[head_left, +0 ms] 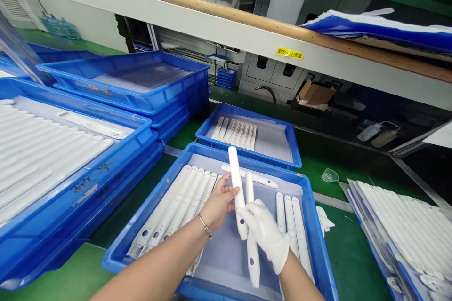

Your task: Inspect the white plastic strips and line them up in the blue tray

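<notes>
White strips in left hand, right hand; yellow Chinese label.

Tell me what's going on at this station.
A person is handling two long white parts over a blue tray. The bare left hand holds the first part; the gloved right hand holds the second part and touches the first near its lower end. Similar parts lie in a left row and a right row, plus a crosswise part at the far end. The tray behind holds more.
</notes>
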Demonstrator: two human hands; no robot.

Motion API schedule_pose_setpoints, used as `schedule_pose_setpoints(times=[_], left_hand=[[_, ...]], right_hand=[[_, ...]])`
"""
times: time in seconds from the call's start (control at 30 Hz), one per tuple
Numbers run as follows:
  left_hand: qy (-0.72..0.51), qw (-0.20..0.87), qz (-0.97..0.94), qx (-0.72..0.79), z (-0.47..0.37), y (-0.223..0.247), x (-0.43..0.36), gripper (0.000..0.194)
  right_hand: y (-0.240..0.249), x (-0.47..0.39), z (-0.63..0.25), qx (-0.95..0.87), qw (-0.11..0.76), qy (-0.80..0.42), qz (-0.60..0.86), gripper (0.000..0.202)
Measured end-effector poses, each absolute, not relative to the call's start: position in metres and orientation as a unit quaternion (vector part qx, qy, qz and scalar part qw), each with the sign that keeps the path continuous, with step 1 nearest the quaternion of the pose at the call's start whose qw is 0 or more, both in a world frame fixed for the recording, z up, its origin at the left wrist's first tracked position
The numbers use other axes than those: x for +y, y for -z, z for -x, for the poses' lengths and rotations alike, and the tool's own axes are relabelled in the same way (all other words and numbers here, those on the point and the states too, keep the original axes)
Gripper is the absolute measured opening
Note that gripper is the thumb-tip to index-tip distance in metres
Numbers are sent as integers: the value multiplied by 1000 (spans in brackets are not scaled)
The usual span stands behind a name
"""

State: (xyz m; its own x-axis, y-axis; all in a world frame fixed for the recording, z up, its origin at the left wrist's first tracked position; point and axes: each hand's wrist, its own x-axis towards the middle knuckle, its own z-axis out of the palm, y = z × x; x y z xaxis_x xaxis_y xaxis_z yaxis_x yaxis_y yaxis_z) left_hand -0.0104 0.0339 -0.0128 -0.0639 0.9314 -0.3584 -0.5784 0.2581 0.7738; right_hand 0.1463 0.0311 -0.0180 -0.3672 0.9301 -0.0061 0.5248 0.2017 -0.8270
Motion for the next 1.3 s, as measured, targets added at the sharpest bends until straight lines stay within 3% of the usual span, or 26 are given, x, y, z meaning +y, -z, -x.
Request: schedule_pose_setpoints(times=[0.17,0.4,0.53,0.63,1.3], left_hand=[[-557,683,-205,426,13,8,32,55],[-483,781,-197,343,4,11,26,61],[-461,807,-204,309,-4,20,24,56],[-461,815,-203,286,-9,26,23,53],[-480,835,-184,197,-14,25,22,38]], right_hand=[[19,51,-177,-681,314,-413,517,29],[12,53,-180,-494,421,-607,459,65],[14,53,-172,-467,428,-658,406,39],[15,53,-170,-456,438,-661,405,29],[-3,34,-161,-553,430,-559,444,24]])
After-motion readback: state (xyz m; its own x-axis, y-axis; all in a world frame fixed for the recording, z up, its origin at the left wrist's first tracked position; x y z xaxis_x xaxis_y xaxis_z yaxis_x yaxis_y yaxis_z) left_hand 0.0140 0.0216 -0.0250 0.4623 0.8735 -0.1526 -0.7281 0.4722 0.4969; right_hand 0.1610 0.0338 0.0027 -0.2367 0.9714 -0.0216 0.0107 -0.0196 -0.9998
